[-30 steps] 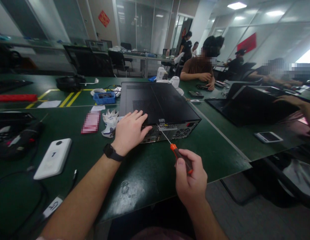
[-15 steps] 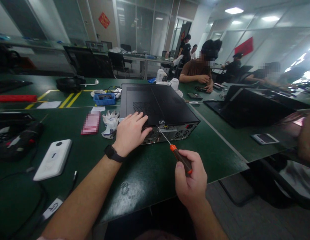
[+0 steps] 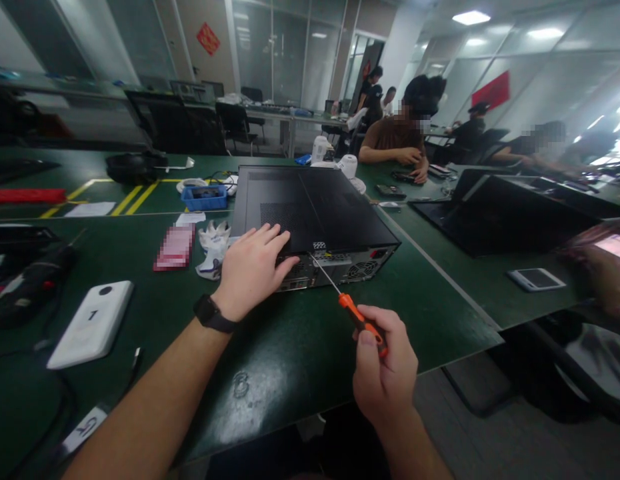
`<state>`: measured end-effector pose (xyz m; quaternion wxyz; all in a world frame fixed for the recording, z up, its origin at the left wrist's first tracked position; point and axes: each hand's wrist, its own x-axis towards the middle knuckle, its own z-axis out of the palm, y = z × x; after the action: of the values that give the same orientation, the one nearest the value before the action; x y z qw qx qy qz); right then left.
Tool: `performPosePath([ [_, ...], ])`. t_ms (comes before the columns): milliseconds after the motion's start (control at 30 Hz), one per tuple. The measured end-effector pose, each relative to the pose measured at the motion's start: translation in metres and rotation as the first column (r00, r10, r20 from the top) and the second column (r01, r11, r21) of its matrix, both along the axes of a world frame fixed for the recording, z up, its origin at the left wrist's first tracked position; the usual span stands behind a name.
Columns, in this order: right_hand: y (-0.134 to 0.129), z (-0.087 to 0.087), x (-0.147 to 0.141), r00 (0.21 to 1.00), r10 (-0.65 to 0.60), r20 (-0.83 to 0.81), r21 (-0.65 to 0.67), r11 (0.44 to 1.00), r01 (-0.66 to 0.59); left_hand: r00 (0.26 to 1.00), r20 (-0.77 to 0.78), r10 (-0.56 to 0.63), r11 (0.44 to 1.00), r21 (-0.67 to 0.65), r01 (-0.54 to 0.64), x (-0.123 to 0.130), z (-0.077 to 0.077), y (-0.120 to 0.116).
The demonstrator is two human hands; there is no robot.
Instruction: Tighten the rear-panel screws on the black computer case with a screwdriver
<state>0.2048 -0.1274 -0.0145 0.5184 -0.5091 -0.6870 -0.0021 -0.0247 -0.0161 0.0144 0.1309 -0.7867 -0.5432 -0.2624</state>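
Note:
A black desktop computer case (image 3: pixel 335 207) lies on its side on the green table, its back panel with a fan grille towards me. My left hand (image 3: pixel 255 267) rests on the case's near edge, fingers stretched over the top cover and thumb along the back edge. In my right hand (image 3: pixel 385 360) is an orange and black screwdriver (image 3: pixel 363 323), gripped by the handle. Its thin shaft slants up and left, and the tip meets the upper edge of the back panel, just right of my left thumb. Any screw at the tip is too small to make out.
Left of the case are white gloves (image 3: pixel 213 247), a pink packet (image 3: pixel 175 247), a blue tray (image 3: pixel 205 197) and a white power bank (image 3: pixel 93 323). A phone (image 3: pixel 536 279) and a large black panel (image 3: pixel 510 213) lie to the right. Another person (image 3: pixel 397 140) works across the table.
The screwdriver handle has turned in my right hand, showing more orange now. Its tip stays at the back panel's edge. My left hand keeps its place on the case; the view has shifted slightly.

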Motion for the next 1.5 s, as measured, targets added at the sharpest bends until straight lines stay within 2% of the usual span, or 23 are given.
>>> performPosePath([
  [133, 0.0003, 0.0044, -0.0031, 0.999, 0.01, 0.048, 0.056, 0.998, -0.013, 1.0, -0.014, 0.009, 1.0, 0.001, -0.009, 0.0002, 0.0003, 0.0],
  [300, 0.0042, -0.0007, -0.0035, 0.998, -0.003, 0.059, 0.129, 0.992, -0.005, 1.0, -0.023, 0.015, 1.0, 0.001, -0.015, -0.0001, 0.0009, -0.0006],
  [500, 0.0015, 0.0017, -0.0044, 0.999, -0.03, 0.024, 0.038, 0.999, 0.029, 1.0, -0.015, 0.012, 1.0, 0.006, -0.012, -0.0005, -0.0007, 0.0003],
  [733, 0.0039, -0.0033, -0.0031, 0.997, -0.072, 0.017, 0.092, 0.993, 0.07, 1.0, -0.014, 0.018, 1.0, 0.01, -0.018, 0.0003, -0.0011, 0.0001],
  [867, 0.0029, -0.0011, -0.0021, 0.999, -0.045, -0.012, 0.006, 0.999, 0.045, 1.0, -0.016, 0.018, 1.0, 0.019, -0.018, 0.0006, -0.0009, -0.0005],
  [1067, 0.0047, 0.0002, -0.0042, 0.997, -0.076, 0.014, 0.119, 0.99, 0.074, 1.0, -0.022, 0.01, 0.999, 0.034, -0.009, 0.0001, -0.0016, 0.0001],
  [1233, 0.005, -0.0037, -0.0016, 0.995, -0.094, -0.018, 0.039, 0.995, 0.095, 1.0, -0.021, 0.011, 0.999, 0.04, -0.01, 0.0005, -0.002, 0.0004],
  [1367, 0.004, 0.0003, -0.0015, 0.999, -0.031, 0.014, 0.084, 0.996, 0.03, 1.0, -0.021, 0.01, 0.999, 0.035, -0.01, 0.0004, -0.0016, 0.0004],
  [1433, 0.0041, -0.0006, -0.0013, 0.999, -0.033, 0.015, 0.117, 0.993, 0.031, 1.0, -0.021, 0.013, 0.999, 0.033, -0.012, 0.0001, -0.0017, 0.0004],
  [1500, 0.0037, -0.0028, -0.0008, 0.999, -0.05, -0.002, 0.095, 0.994, 0.05, 1.0, -0.021, 0.013, 0.999, 0.031, -0.012, -0.0001, -0.0021, 0.0004],
])
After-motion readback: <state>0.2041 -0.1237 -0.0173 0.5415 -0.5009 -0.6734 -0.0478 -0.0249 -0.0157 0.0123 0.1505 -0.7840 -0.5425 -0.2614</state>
